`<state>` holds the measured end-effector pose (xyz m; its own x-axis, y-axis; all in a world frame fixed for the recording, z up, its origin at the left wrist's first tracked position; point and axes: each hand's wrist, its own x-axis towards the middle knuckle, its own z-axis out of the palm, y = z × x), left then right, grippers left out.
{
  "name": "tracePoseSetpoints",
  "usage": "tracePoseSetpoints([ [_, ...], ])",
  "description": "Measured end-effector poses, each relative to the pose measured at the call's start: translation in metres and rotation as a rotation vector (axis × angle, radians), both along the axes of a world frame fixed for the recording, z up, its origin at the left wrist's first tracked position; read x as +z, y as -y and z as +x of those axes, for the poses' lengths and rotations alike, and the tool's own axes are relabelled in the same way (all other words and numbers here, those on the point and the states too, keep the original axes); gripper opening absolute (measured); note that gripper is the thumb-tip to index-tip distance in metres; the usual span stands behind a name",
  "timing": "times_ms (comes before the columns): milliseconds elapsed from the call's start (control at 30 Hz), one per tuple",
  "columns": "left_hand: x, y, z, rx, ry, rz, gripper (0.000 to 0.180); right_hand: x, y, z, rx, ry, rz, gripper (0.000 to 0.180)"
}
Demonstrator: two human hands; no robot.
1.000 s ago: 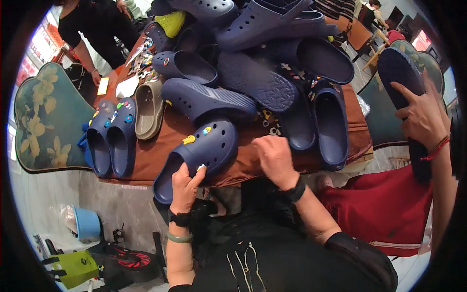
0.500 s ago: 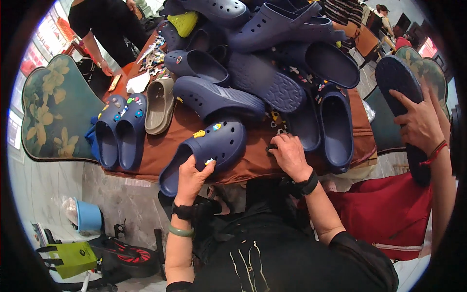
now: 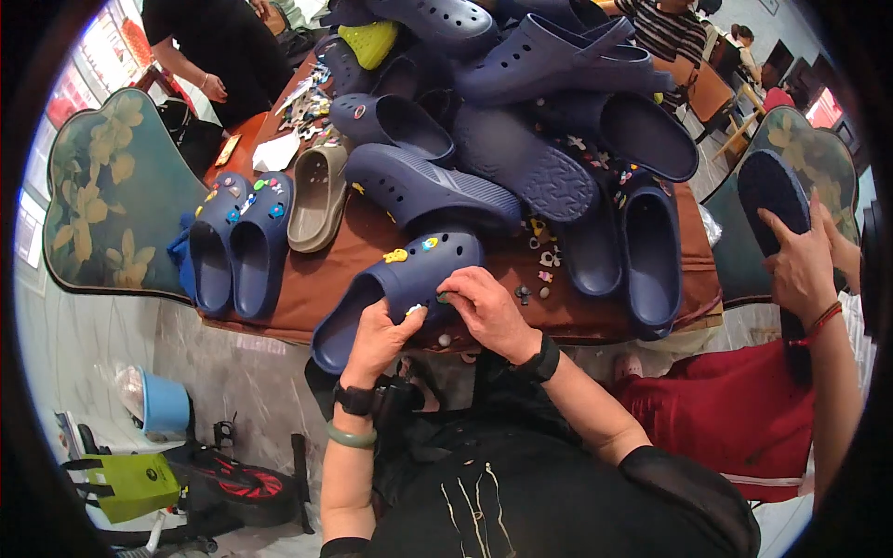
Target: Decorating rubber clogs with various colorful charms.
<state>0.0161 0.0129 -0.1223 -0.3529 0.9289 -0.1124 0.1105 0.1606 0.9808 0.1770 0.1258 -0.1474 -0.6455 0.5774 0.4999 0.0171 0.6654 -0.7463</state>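
My left hand [image 3: 379,342] grips the near edge of a navy clog [image 3: 386,284] at the table's front, its thumb beside a small white charm [image 3: 416,311]. Yellow and blue charms [image 3: 397,255] sit in holes on the clog's upper. Against the clog's right side, my right hand [image 3: 486,314] pinches a small dark, round-looking piece, mostly hidden by the fingertips; probably a shoe charm. A white round bead [image 3: 445,340] lies on the cloth just below that hand. Loose charms [image 3: 546,265] are scattered to its right.
Navy clogs [image 3: 521,158] are heaped across the brown-covered table [image 3: 307,288]. A decorated navy pair [image 3: 237,251] and a taupe clog [image 3: 318,198] stand at left. At right, a co-worker's hands [image 3: 805,256] hold another clog [image 3: 772,191]. Green floral chair backs [image 3: 112,209] flank the table.
My right hand has moved left from the loose charms to the held clog, with a small dark piece in its fingers. My left hand keeps its grip. The co-worker's clog has dropped slightly.
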Motion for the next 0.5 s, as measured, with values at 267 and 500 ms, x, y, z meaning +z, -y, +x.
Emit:
tracePoseSetpoints([
  [267, 0.001, -0.006, -0.004, -0.009, -0.005, -0.019, 0.032, 0.009, -0.015, -0.004, 0.027, 0.147, -0.153, 0.011],
  [500, 0.006, -0.007, -0.01, -0.057, -0.03, -0.118, 0.034, 0.021, -0.011, -0.009, -0.077, 0.27, -0.216, 0.014],
])
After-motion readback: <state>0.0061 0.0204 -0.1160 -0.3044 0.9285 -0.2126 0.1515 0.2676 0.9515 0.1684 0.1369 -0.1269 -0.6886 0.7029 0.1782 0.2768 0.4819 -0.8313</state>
